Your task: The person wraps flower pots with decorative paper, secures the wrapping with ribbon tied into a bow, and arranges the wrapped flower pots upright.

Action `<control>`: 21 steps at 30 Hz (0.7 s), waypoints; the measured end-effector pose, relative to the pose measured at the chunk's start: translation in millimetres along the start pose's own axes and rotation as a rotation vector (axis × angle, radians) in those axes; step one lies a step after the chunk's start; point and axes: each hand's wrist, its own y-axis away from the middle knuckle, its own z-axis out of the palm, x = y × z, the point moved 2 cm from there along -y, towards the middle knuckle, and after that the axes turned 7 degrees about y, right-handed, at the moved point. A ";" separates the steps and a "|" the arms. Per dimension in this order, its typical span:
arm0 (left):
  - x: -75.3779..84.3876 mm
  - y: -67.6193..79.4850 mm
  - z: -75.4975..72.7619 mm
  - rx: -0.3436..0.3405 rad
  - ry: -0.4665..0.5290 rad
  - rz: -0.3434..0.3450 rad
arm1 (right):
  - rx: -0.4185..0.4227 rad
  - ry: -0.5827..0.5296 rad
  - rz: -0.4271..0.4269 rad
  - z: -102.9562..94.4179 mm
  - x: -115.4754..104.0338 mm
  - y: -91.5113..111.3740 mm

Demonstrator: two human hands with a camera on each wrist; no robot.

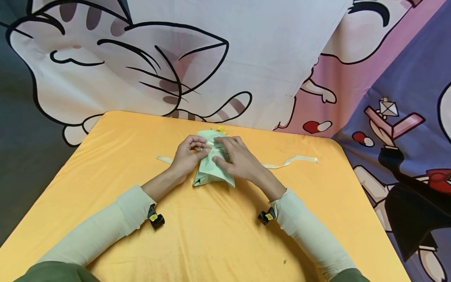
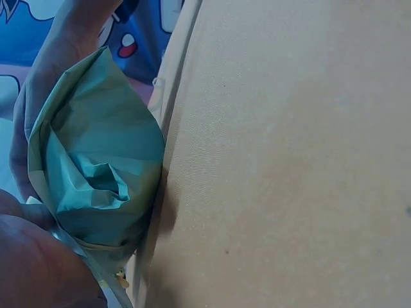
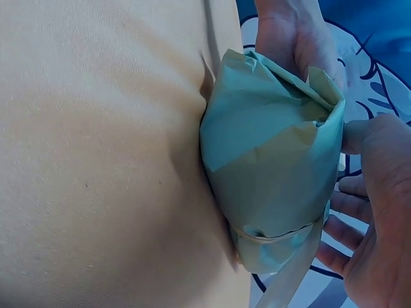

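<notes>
A small bouquet wrapped in mint-green paper (image 1: pixel 211 168) lies on the yellow-covered table, its gathered, folded end toward me. Yellow flowers (image 1: pixel 220 129) peep out at the far end. A pale cream ribbon (image 1: pixel 296 158) passes around the wrap, its tails spread to left and right. My left hand (image 1: pixel 186 156) pinches the ribbon at the bouquet's left side. Across the wrap's right side rests my right hand (image 1: pixel 241 158), thumb and fingers touching the paper. In the right wrist view a band (image 3: pixel 273 237) circles the green wrap (image 3: pixel 270 167).
The yellow tablecloth (image 1: pixel 197 235) spreads around the bouquet. Behind the table hangs a white cloth with a cartoon cat (image 1: pixel 260 58); a purple printed cloth (image 1: pixel 398 90) stands at the right. Small black cameras (image 1: pixel 156 217) sit on both wrists.
</notes>
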 end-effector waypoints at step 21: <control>-1.8 -0.1 2.0 0.014 0.009 0.021 | 0.087 0.194 0.640 -47.4 83.1 57.8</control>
